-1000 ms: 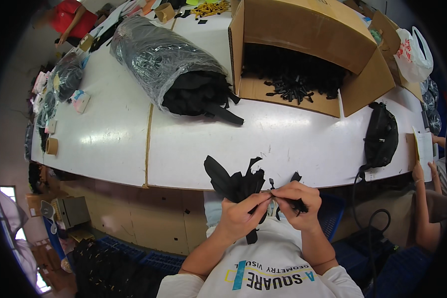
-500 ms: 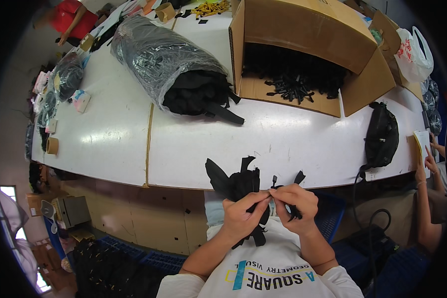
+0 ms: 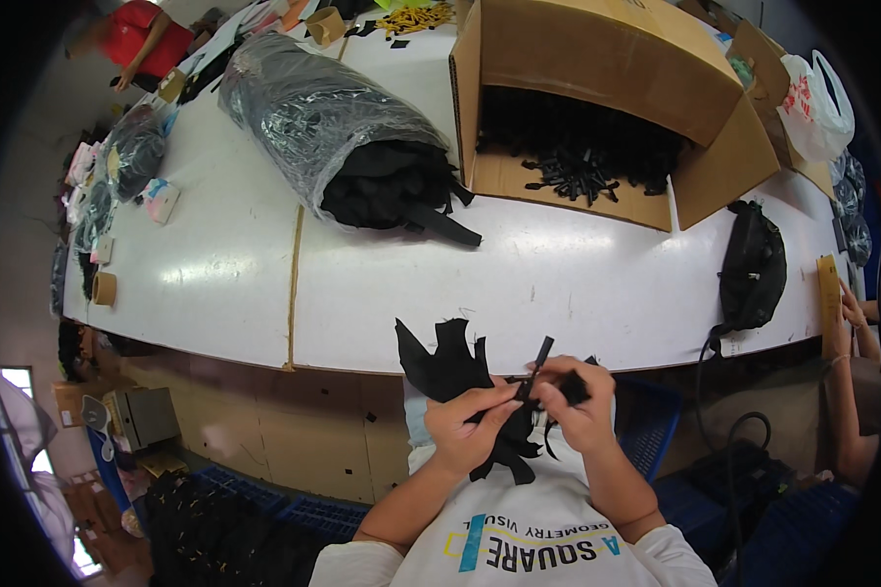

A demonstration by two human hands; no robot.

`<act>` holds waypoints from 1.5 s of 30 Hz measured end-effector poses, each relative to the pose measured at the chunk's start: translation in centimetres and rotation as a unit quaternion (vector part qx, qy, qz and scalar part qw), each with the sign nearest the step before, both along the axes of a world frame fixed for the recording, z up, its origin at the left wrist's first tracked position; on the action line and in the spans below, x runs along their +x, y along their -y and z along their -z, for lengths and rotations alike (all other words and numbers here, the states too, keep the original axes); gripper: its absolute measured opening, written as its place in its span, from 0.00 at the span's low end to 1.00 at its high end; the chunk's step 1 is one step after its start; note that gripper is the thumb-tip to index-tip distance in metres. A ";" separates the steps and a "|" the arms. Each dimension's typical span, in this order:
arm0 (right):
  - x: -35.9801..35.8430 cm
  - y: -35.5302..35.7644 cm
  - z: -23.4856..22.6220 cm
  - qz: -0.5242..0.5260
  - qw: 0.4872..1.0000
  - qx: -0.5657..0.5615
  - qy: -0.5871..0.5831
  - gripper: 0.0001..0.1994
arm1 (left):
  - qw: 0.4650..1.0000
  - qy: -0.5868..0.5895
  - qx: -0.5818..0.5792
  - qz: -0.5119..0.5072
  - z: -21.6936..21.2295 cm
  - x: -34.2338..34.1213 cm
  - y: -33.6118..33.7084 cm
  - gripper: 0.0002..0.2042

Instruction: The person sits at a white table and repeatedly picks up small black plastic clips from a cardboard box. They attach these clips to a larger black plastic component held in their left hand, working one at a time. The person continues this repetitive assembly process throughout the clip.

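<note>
From the left, above the desk's (image 3: 411, 293) near edge, black cloth strips (image 3: 445, 360) fan out of the person's left hand (image 3: 468, 426), closed round them. They look light, soft and floppy, probably best pinched near an end. Just beside, the right hand (image 3: 582, 413) pinches a slim black piece (image 3: 542, 356), seemingly stiffer and easy to drop; a dark tuft (image 3: 576, 388) shows in its curled fingers. Upside-down lettering crosses the white shirt (image 3: 519, 519); at far right, red print marks a plastic bag (image 3: 820, 108).
</note>
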State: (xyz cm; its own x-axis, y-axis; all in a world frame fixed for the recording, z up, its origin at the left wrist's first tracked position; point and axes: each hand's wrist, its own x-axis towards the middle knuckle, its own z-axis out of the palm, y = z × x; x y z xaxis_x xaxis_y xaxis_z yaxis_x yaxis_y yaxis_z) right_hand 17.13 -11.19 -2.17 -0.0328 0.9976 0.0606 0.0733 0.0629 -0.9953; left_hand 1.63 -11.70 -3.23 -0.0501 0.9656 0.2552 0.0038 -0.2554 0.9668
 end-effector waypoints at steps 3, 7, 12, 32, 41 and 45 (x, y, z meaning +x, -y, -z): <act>0.4 -0.6 0.2 -0.125 0.991 -0.037 -0.037 0.04 | 0.997 0.064 0.016 0.031 0.0 0.2 0.1 0.05; -0.2 0.2 0.7 -0.076 0.994 0.077 0.006 0.04 | 0.995 0.063 0.049 0.062 -0.1 0.0 0.1 0.05; -0.4 0.8 -0.3 -0.003 0.976 0.217 0.035 0.05 | 0.996 0.070 0.044 0.029 -0.5 0.1 0.2 0.06; 0.6 1.2 -3.5 -0.058 0.969 0.204 0.124 0.11 | 0.993 0.068 0.047 0.089 -0.5 0.0 0.1 0.06; 0.6 1.6 -3.1 -0.052 0.970 0.184 0.150 0.08 | 0.990 0.059 0.021 0.127 -0.3 -0.3 0.4 0.09; 0.7 1.7 -3.0 -0.050 0.961 0.201 0.184 0.08 | 0.990 0.024 0.080 0.118 -0.5 -0.4 -0.5 0.12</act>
